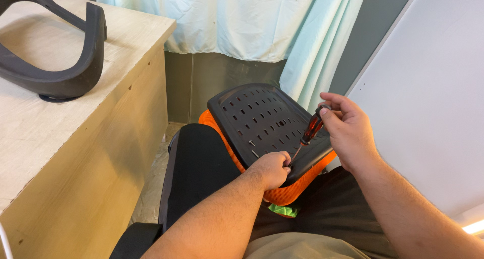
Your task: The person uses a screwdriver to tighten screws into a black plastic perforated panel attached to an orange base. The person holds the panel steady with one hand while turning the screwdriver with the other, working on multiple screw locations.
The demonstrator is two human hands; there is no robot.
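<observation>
Screwdriver is in your right hand: the fingers are closed around the top of its dark red handle, thumb and forefinger pinching the end, and the tool is tilted, with the thin metal shaft pointing down and to the left. The tip goes to the lower edge of the panel, a black plastic plate with many small slots, which lies tilted on your lap. Your left hand is curled into a loose fist at that same edge, touching the panel just where the tip arrives (the fingers hide the tip, so you cannot tell if a screw is held between them). Two small metal screws stand out from the panel just above the left hand.

Under the panel is a cushion of orange mesh, which shows at the left edge and below the left hand. A small piece of green plastic is visible under the cushion. Beside your left forearm stands a black chair back. On the left is a wooden box of light plywood, and a curved black frame rests on its top. Behind the panel hangs a pale green curtain, and a white board leans on your right side.
</observation>
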